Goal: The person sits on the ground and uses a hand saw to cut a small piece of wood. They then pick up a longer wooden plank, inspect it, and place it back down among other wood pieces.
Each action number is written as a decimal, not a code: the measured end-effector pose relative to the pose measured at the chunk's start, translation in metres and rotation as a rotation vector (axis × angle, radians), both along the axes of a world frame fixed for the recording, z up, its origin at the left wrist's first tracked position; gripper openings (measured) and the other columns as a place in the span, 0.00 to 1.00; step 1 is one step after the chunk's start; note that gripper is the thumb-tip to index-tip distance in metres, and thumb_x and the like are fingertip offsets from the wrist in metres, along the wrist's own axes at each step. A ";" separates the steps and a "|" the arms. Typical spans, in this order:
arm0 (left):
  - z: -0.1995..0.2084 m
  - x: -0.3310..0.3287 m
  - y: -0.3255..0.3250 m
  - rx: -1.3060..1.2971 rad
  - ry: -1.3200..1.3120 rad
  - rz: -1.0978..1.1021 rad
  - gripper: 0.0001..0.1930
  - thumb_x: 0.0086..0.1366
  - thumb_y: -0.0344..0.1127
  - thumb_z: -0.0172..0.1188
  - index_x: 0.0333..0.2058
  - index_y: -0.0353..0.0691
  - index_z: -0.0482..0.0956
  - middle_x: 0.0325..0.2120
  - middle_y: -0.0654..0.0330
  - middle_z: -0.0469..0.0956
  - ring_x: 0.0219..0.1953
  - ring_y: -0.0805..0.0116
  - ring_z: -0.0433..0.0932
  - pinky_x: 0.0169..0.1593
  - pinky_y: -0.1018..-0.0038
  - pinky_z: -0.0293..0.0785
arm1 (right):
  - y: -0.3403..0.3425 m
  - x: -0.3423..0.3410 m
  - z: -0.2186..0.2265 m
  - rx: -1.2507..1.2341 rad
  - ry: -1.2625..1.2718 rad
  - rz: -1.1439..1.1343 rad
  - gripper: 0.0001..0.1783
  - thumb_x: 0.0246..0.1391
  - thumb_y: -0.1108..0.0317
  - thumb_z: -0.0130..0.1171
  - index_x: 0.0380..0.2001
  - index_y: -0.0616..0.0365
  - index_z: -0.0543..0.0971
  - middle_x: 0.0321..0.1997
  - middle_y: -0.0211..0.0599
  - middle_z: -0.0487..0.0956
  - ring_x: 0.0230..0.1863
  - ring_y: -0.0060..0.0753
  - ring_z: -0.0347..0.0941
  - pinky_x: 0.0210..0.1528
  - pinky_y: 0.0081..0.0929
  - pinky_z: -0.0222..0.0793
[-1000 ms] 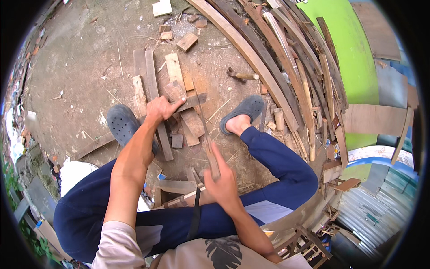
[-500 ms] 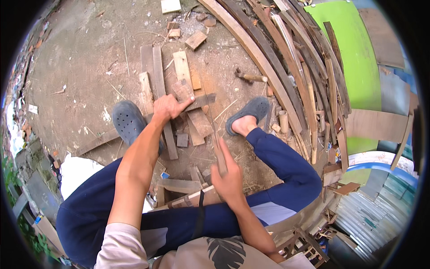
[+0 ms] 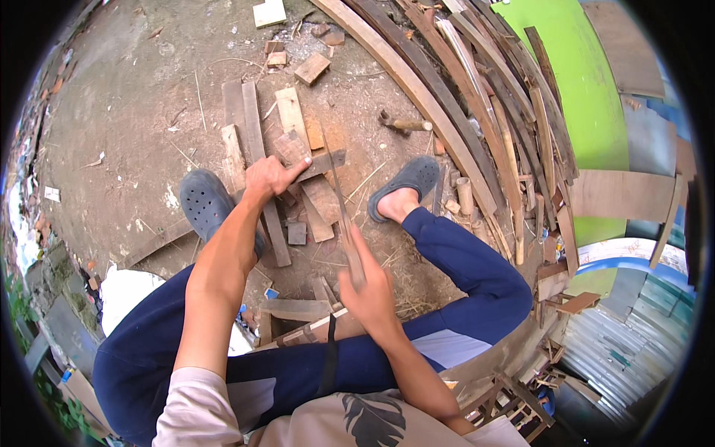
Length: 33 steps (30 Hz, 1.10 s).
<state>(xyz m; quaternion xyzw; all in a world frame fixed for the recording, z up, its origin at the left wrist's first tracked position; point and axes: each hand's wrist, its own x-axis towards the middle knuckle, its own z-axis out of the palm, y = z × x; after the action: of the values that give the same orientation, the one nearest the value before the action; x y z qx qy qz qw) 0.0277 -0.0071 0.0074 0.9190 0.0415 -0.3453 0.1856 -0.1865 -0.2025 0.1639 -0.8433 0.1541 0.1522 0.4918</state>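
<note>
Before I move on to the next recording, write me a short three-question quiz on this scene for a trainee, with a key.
1. True or false: the left hand rests on a dark plank.

2. Multiple choice: what does the right hand hold?
A) a hammer
B) a long, thin-bladed tool
C) a paintbrush

3. Fill in the blank: past the long boards on the right side of the picture, the large smooth panel is bright ____.

Key: 1. True. 2. B. 3. Green.
</note>
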 end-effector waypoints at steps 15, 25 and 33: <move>-0.003 -0.003 0.000 0.006 0.029 -0.023 0.58 0.51 0.87 0.45 0.36 0.21 0.84 0.34 0.33 0.83 0.43 0.42 0.84 0.47 0.57 0.78 | 0.001 0.012 0.017 0.020 -0.054 0.007 0.38 0.50 0.78 0.54 0.69 0.62 0.64 0.59 0.61 0.76 0.55 0.53 0.77 0.53 0.35 0.72; -0.001 0.001 0.001 0.000 -0.026 0.015 0.57 0.51 0.86 0.45 0.34 0.24 0.85 0.33 0.34 0.83 0.43 0.42 0.84 0.48 0.57 0.79 | 0.018 0.114 -0.022 -0.035 -0.115 0.059 0.35 0.51 0.76 0.55 0.66 0.66 0.67 0.60 0.59 0.76 0.61 0.53 0.74 0.60 0.34 0.69; -0.003 -0.001 0.002 -0.040 -0.080 -0.001 0.56 0.53 0.85 0.45 0.30 0.21 0.84 0.28 0.32 0.82 0.37 0.40 0.84 0.42 0.54 0.79 | -0.013 -0.030 0.091 -0.074 -0.065 0.092 0.38 0.49 0.80 0.54 0.68 0.68 0.63 0.57 0.61 0.77 0.55 0.53 0.78 0.54 0.34 0.73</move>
<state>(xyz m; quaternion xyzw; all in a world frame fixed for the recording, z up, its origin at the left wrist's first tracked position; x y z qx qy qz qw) 0.0264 -0.0054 0.0044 0.9282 0.0268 -0.3092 0.2052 -0.2163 -0.2156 0.2547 -0.8717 0.1045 0.1417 0.4574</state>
